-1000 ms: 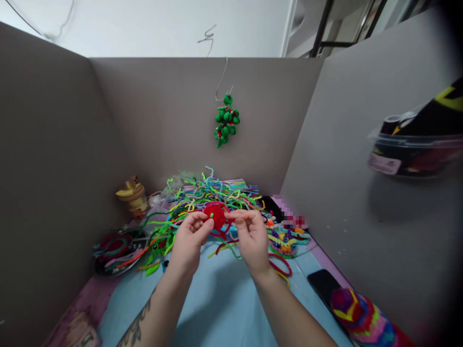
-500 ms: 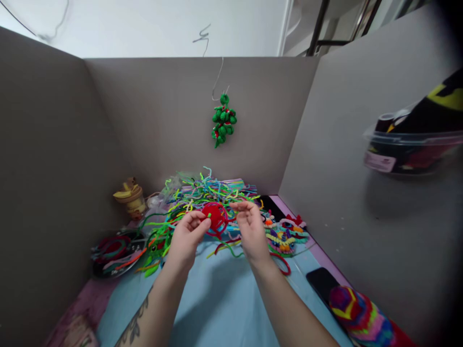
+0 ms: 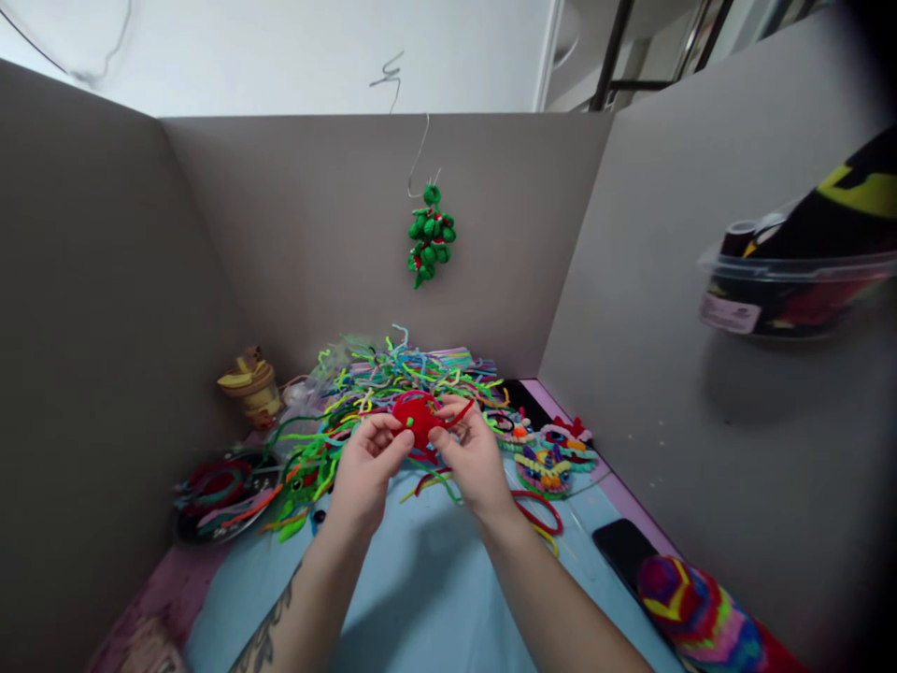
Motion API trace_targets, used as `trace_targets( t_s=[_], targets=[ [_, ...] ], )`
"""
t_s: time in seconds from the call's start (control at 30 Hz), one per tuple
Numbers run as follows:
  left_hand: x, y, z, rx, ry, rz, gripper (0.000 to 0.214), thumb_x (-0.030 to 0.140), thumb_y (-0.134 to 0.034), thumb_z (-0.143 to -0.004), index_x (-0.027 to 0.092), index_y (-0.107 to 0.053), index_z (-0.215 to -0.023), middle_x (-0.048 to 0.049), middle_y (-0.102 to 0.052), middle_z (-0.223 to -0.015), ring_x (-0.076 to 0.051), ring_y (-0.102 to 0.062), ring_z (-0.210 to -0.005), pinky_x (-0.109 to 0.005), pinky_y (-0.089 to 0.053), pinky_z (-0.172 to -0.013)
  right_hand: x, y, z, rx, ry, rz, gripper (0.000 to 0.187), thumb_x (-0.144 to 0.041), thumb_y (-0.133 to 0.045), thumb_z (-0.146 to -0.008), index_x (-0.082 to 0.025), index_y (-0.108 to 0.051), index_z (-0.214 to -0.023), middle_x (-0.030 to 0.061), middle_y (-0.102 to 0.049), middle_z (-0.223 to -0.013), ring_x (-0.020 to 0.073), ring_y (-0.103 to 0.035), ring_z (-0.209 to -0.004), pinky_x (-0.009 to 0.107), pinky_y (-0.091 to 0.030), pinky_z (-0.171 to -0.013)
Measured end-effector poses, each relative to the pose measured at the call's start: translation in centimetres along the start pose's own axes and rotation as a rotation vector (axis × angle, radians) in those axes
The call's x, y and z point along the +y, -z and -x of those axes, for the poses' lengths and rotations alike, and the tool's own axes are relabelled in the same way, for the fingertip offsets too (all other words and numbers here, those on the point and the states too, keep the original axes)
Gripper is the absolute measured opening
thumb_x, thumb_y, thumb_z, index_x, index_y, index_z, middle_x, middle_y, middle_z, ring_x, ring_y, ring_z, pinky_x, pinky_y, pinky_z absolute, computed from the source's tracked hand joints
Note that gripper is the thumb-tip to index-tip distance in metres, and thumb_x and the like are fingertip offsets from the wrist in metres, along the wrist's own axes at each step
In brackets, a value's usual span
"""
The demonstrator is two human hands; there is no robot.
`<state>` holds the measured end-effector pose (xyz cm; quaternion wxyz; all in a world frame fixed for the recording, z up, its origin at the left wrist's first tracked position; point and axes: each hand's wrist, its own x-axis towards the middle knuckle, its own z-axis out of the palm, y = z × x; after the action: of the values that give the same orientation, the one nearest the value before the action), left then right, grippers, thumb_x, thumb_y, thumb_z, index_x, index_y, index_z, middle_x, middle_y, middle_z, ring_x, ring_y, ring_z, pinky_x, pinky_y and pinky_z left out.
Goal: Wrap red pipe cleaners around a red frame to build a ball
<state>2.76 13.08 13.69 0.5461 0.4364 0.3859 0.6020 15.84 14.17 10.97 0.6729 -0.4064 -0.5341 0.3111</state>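
A round red coil of fuzzy pipe cleaner (image 3: 419, 419) is held up between my two hands, above the blue-covered table. My left hand (image 3: 371, 458) pinches its left edge, close to a small green spot. On the other side my right hand (image 3: 473, 453) grips its right edge with thumb and fingers, and a red end sticks out past those fingers. Behind the coil spreads a heap of many-coloured pipe cleaners (image 3: 392, 365).
A dark tray (image 3: 210, 533) with coiled pieces lies left, beside a yellow-brown figurine (image 3: 252, 388). Finished colourful pieces (image 3: 547, 467), a phone (image 3: 620, 542) and a striped fuzzy roll (image 3: 693, 598) lie right. A green ornament (image 3: 432, 238) hangs ahead; a plastic tub (image 3: 791, 290) hangs on the right wall.
My right hand, earlier apart from the coil with fingers raised, has moved left and closed on its right edge. My left hand keeps its pinch.
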Motion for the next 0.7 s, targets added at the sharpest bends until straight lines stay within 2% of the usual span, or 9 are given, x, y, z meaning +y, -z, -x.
trace_targets(
  t_s=[0.23, 0.5, 0.7],
  targets=[
    [0.3, -0.2, 0.1, -0.028, -0.014, -0.009, 0.031, 0.031, -0.079, -0.061, 0.017, -0.056, -0.075, 0.0071, -0.051, -0.058, -0.004, -0.041, -0.047, -0.015, -0.028, -0.045, -1.0, 0.3, 0.0, 0.036, -0.019, -0.037, 0.016, -0.034, -0.071, -0.072, -0.021, -0.068, -0.081, 0.0074, -0.057, -0.115, 0.0239, -0.054, -0.11, 0.041, -0.04, -0.098],
    [0.2, 0.2, 0.0, -0.085, -0.064, -0.042, 0.024, 0.026, -0.078, -0.064, 0.018, -0.058, -0.076, 0.0045, -0.059, -0.067, -0.007, -0.052, -0.059, -0.016, -0.038, -0.055, -1.3, 1.1, -0.3, -0.062, -0.094, -0.083, 0.01, -0.031, -0.071, -0.072, -0.022, -0.069, -0.074, 0.0064, -0.056, -0.121, 0.0247, -0.053, -0.113, 0.042, -0.039, -0.099],
    [0.6, 0.1, 0.1, -0.14, -0.053, -0.095, 0.024, 0.026, -0.078, -0.062, 0.017, -0.059, -0.073, 0.0039, -0.059, -0.063, -0.008, -0.053, -0.057, -0.017, -0.039, -0.054, -1.9, 1.7, -0.6, -0.167, -0.161, -0.105, 0.024, -0.039, -0.072, -0.07, -0.018, -0.065, -0.063, 0.0096, -0.055, -0.124, 0.0267, -0.055, -0.111, 0.044, -0.04, -0.098]
  ],
)
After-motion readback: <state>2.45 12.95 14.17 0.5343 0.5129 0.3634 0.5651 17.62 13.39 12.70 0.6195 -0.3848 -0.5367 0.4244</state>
